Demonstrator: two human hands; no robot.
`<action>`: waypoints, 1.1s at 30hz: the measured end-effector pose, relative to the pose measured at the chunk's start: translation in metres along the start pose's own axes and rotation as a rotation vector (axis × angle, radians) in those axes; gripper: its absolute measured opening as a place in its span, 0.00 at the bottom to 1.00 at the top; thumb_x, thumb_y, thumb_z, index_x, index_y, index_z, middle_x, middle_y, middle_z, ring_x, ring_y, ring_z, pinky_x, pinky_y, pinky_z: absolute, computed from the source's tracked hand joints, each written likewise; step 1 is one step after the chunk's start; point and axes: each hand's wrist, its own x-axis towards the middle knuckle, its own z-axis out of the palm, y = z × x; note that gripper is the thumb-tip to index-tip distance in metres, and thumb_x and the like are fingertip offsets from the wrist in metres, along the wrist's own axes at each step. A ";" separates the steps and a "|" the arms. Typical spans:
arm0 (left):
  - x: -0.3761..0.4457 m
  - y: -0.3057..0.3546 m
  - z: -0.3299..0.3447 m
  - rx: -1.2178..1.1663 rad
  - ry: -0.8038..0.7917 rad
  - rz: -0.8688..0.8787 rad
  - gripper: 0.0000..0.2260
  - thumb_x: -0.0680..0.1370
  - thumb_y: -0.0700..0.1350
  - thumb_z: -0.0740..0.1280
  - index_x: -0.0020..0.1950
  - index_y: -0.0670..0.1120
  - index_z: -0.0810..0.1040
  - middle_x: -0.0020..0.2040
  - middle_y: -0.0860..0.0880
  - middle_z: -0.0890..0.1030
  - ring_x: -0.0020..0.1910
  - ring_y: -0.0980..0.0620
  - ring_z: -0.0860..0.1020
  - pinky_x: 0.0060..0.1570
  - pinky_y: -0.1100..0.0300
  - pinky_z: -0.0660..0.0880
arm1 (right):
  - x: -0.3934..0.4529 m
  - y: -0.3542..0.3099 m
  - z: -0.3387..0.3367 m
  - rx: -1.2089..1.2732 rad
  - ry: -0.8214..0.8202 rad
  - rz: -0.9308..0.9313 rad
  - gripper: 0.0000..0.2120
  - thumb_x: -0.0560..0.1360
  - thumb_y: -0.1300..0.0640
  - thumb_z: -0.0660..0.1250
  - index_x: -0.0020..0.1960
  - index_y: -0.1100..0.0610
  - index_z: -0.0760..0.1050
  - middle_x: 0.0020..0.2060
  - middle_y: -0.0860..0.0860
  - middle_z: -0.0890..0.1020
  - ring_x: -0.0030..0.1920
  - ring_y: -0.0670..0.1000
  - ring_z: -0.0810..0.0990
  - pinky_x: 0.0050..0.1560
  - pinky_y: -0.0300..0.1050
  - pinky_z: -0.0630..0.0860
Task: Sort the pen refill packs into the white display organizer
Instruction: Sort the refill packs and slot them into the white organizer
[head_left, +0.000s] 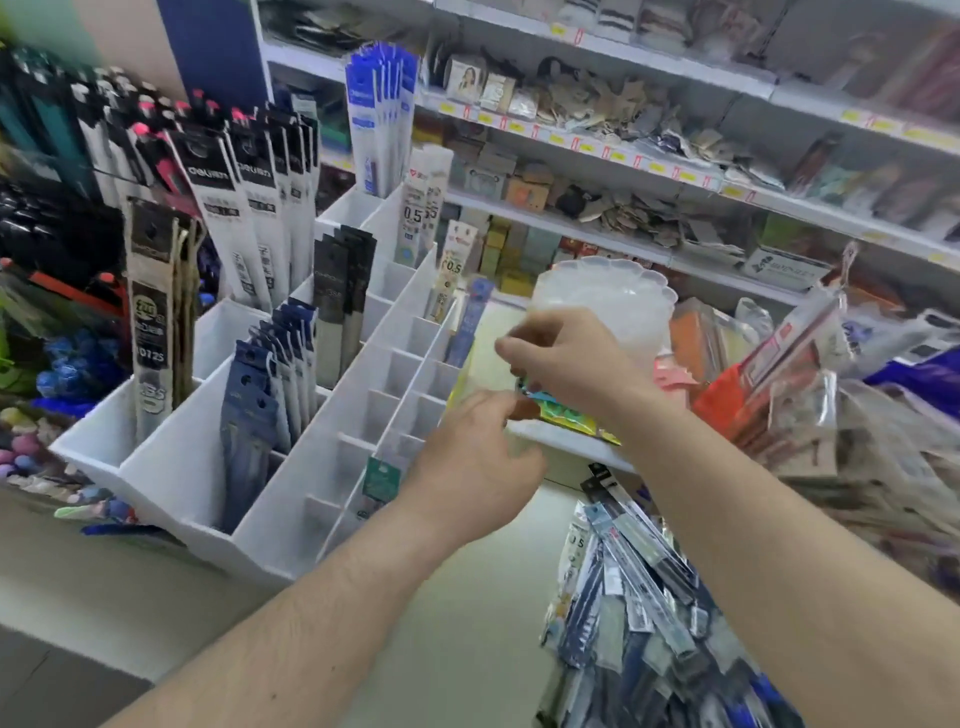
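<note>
Nearest the camera, a heap of pen refill packs (644, 613) lies at lower right, cut off by the frame edge. Beyond it, left hand (480, 462) and right hand (566, 364) meet over a small, blurred colourful packet (550, 408); what either grip holds cannot be told. Left of them stands the white display organizer (291, 499), partly filled. Stocked shop shelves (623, 161) fill the background.

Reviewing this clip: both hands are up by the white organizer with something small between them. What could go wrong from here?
1. Both hands, left hand and right hand, work on a small blurred item; whether it is a refill pack is unclear, so it might be mis-sorted.
2. The left forearm hangs above the white display organizer near the green-topped pack, which could get knocked.
3. The loose heap of refill packs looks likely to slide.
</note>
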 end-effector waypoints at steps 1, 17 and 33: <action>-0.001 -0.002 0.011 0.001 -0.042 0.003 0.16 0.77 0.47 0.66 0.65 0.55 0.75 0.63 0.58 0.74 0.62 0.57 0.73 0.56 0.65 0.66 | -0.016 0.013 -0.002 0.045 -0.009 0.044 0.07 0.76 0.56 0.70 0.41 0.59 0.82 0.34 0.55 0.83 0.32 0.48 0.79 0.36 0.48 0.78; 0.000 -0.058 0.169 0.038 -0.520 -0.350 0.26 0.77 0.45 0.65 0.74 0.45 0.66 0.67 0.44 0.74 0.56 0.46 0.78 0.58 0.54 0.76 | -0.148 0.189 0.019 -0.501 -0.047 0.691 0.30 0.77 0.44 0.65 0.72 0.60 0.67 0.70 0.58 0.68 0.70 0.59 0.66 0.68 0.55 0.69; 0.021 -0.076 0.173 -0.269 -0.381 -0.580 0.19 0.69 0.52 0.76 0.49 0.40 0.78 0.41 0.43 0.82 0.38 0.46 0.81 0.37 0.57 0.77 | -0.153 0.159 0.095 -0.192 -0.280 0.448 0.20 0.73 0.48 0.69 0.61 0.56 0.78 0.62 0.53 0.70 0.60 0.54 0.74 0.62 0.50 0.74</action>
